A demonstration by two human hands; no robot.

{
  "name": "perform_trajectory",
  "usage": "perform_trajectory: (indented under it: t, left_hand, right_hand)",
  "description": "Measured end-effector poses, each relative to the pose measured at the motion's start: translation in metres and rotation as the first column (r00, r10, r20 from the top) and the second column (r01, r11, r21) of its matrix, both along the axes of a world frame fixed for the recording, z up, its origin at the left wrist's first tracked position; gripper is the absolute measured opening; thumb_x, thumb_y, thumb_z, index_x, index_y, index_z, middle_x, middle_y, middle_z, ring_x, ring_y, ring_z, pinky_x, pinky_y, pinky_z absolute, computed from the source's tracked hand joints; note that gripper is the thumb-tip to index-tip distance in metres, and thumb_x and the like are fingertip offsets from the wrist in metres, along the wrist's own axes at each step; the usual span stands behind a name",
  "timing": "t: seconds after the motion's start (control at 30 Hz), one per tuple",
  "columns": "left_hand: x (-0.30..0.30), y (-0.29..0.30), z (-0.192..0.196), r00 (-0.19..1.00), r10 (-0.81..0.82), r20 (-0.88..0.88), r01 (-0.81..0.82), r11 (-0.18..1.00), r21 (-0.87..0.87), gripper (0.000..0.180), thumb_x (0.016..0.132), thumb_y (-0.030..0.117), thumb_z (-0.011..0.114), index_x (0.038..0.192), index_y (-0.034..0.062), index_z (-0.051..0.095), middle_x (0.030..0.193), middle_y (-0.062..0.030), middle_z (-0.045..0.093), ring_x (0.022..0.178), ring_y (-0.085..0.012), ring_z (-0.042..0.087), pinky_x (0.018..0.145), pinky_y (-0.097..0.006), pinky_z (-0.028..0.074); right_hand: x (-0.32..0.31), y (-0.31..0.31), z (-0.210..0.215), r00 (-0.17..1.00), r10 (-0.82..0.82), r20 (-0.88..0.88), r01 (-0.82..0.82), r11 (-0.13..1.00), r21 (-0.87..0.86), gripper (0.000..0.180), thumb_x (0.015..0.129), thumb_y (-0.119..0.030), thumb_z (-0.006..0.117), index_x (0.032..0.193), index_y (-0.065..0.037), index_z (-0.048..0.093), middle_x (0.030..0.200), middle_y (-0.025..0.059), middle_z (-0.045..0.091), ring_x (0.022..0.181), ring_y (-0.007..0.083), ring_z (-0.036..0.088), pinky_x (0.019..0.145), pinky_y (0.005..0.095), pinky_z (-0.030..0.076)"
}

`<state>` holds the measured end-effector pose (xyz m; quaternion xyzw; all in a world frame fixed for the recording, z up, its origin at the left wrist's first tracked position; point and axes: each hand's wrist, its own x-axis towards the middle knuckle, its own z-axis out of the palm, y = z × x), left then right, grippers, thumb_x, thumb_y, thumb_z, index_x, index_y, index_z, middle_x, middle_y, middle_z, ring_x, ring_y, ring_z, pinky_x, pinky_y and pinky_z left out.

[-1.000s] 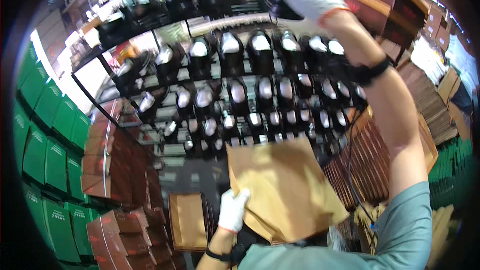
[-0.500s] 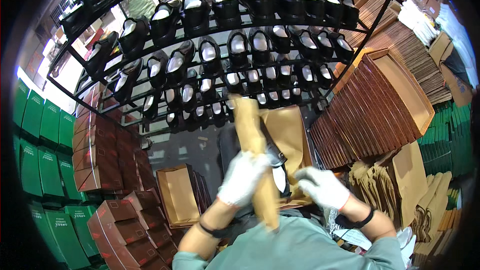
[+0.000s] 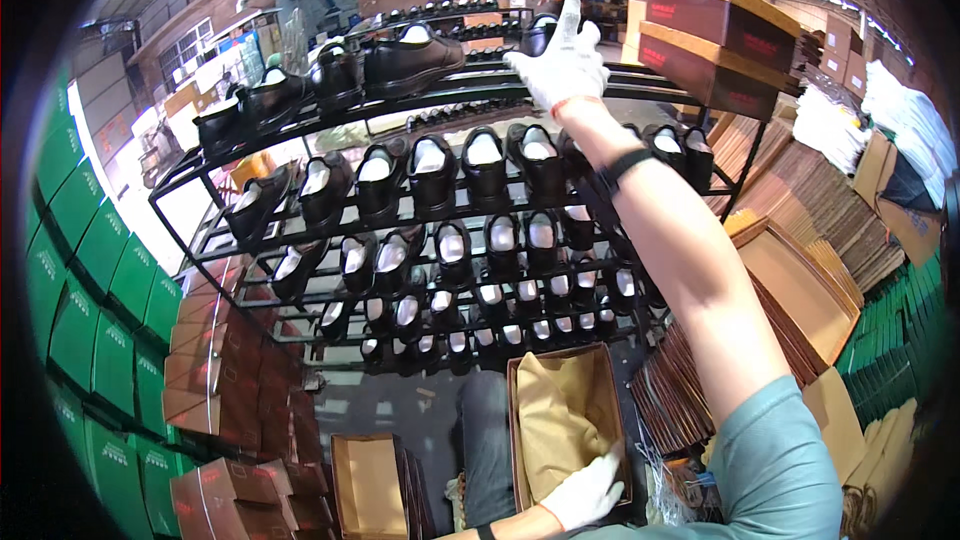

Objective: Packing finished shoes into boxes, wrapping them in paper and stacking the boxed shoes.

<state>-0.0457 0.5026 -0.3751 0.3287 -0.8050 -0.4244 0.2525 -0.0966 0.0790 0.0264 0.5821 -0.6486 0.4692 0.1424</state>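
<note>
My right hand (image 3: 563, 60), in a white glove, reaches far over the top shelf of a black metal shoe rack (image 3: 350, 118). Its fingers are spread and hold nothing. A black shoe (image 3: 538, 33) shows just behind them; the glove hides part of it. Down at the front, my left hand (image 3: 583, 495), also white-gloved, lies with fingers stretched out at the near right part of an open shoebox (image 3: 513, 420). Crumpled tan wrapping paper (image 3: 555, 415) fills that box and covers whatever is under it.
Black shoes with white stuffing (image 3: 433, 165) line several shelves. Two closed brown shoeboxes (image 3: 715, 60) sit at the rack's right end. Green boxes (image 3: 105, 360) and brown boxes (image 3: 240, 380) are stacked left, nested box trays (image 3: 800, 275) right. An open tray (image 3: 368, 485) stands near-left.
My right hand has gone from beside the box up to the top shelf. My left hand has let go of the tan paper strip and moved onto the box. The view has tilted upward.
</note>
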Motion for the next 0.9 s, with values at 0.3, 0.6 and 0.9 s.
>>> perform_trajectory:
  t: [0.3,0.6,0.9]
  left_hand:
    - [0.075,-0.024,-0.001,0.955,-0.211,0.211,0.277,0.887,-0.37,0.062,0.105,0.047,0.069,0.144,0.0001,0.063,0.137,-0.0232,0.067,0.135,-0.0433,0.061,0.121,-0.056,0.044]
    - [0.057,-0.029,0.046,0.862,-0.404,0.305,0.463,0.874,-0.15,0.038,0.102,0.037,0.075,0.123,0.0052,0.074,0.123,-0.0172,0.074,0.12,-0.0395,0.069,0.109,-0.053,0.053]
    - [0.036,-0.146,0.001,0.969,0.198,0.15,-0.136,0.929,-0.346,0.076,0.102,0.023,0.074,0.164,-0.0098,0.045,0.166,-0.0347,0.05,0.155,-0.0508,0.049,0.132,-0.055,0.038]
  right_hand:
    - [-0.093,0.113,-0.016,0.542,0.84,0.016,-0.771,0.504,-0.388,0.072,0.088,-0.013,0.079,0.154,-0.001,0.054,0.122,0.0196,0.071,0.111,0.0328,0.072,0.103,0.0417,0.059]
    - [-0.141,0.218,-0.218,0.387,0.89,0.241,-0.443,-0.049,0.895,0.081,0.088,-0.037,0.072,0.163,-0.009,0.059,0.138,0.0263,0.073,0.13,0.0426,0.07,0.115,0.0514,0.055]
    - [-0.271,0.334,-0.154,0.714,0.015,-0.7,0.338,0.869,0.363,0.079,0.082,-0.021,0.084,0.155,-0.008,0.059,0.117,0.0216,0.07,0.111,0.0434,0.066,0.096,0.051,0.056]
